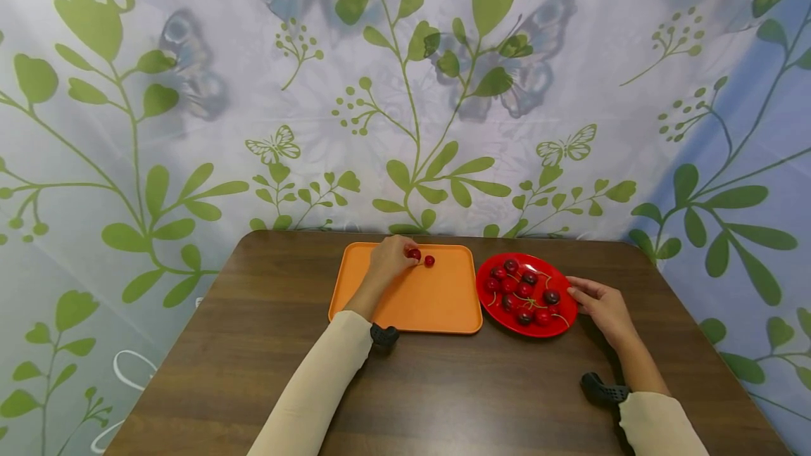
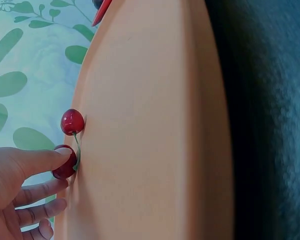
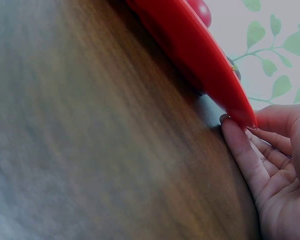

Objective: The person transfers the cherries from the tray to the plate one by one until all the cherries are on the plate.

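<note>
My left hand (image 1: pixel 388 259) is over the upper part of the orange tray (image 1: pixel 437 305), pinching a dark red cherry (image 2: pixel 63 169) between thumb and fingertips. A second, brighter red cherry (image 2: pixel 72 121) lies on the tray right beside it, and a green stem runs between the two in the left wrist view. To the right of the tray is a round red plate (image 1: pixel 543 331) heaped with several red and dark cherries (image 1: pixel 524 290), some with stems. My right hand (image 1: pixel 605 309) holds that plate by its right rim, the rim (image 3: pixel 242 112) pinched between thumb and fingers.
Both the tray and plate stand towards the back of a brown wooden table (image 1: pixel 469 385). A curtain (image 1: pixel 355 125) with leaves and butterflies hangs behind the table's back edge. Black bands (image 1: pixel 384 335) sit on both wrists. The tray's right edge lies close to the plate.
</note>
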The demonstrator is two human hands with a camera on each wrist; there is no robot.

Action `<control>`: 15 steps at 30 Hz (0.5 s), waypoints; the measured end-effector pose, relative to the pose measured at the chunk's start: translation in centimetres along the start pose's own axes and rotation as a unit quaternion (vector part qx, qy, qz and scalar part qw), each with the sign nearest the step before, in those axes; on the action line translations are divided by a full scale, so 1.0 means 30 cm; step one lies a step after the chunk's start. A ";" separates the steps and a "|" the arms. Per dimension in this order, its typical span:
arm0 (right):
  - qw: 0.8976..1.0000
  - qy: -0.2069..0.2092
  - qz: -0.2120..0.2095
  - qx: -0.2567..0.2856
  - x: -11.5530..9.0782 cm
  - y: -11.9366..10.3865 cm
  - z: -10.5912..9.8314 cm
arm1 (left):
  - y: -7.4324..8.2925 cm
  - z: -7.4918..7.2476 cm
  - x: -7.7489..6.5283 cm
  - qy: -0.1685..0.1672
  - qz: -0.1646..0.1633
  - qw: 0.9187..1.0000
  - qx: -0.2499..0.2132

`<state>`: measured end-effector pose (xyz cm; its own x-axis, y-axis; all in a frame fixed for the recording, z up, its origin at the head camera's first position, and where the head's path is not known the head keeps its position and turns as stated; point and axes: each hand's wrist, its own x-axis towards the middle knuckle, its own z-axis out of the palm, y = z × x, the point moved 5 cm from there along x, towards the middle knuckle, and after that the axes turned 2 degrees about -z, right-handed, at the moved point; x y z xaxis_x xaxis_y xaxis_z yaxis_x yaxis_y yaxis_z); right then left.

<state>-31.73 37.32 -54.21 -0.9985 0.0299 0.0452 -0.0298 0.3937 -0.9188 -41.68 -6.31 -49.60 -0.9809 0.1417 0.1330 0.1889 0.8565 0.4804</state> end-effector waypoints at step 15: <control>1.000 0.001 0.000 0.020 0.004 0.006 0.003 | -0.002 -0.006 -0.008 0.006 -0.003 1.000 -0.013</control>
<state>-31.85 37.30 -54.40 -0.9985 0.0324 0.0452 -0.0307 0.3560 -0.9340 -41.44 -6.49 -49.51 -0.9817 0.1303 0.1391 0.1834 0.8446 0.5031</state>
